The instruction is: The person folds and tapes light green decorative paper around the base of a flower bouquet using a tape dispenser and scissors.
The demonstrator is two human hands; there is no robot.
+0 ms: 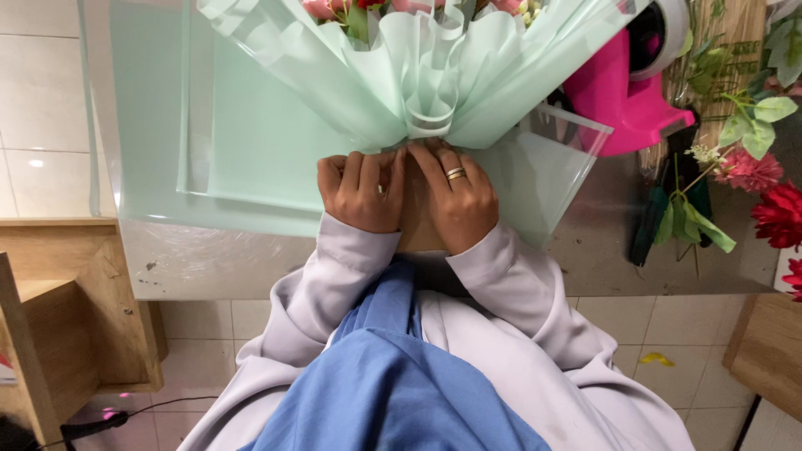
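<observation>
At far left a wooden cabinet (58,309) stands beside the worktop (217,267), its top shelf bare wood. On the worktop lie flat sheets of pale green wrapping paper (251,142), stacked, one edge hanging over the near rim. Left hand (361,190): fingers curled shut, grip closed on the gathered neck of the bouquet (422,75), knuckles up. Right hand (458,200): also clamped on the same neck, touching the left hand; a ring (455,174) shows on one finger. Between the two hands a brown strip, paper or stem wrap, cannot tell which. The bouquet lies at centre of the worktop, heads pointing away from the person; its ruffled green paper acts as the holder, with pink and red flowers (322,8) and some leaves just showing at the top edge. A clear sheet (551,167) sticks out just right of the hands. Further right: a bright pink tape dispenser (614,96), body tilted, with a roll in its upper end. At far right, loose red and pink flowers (773,200) with green stems lie on the worktop.
</observation>
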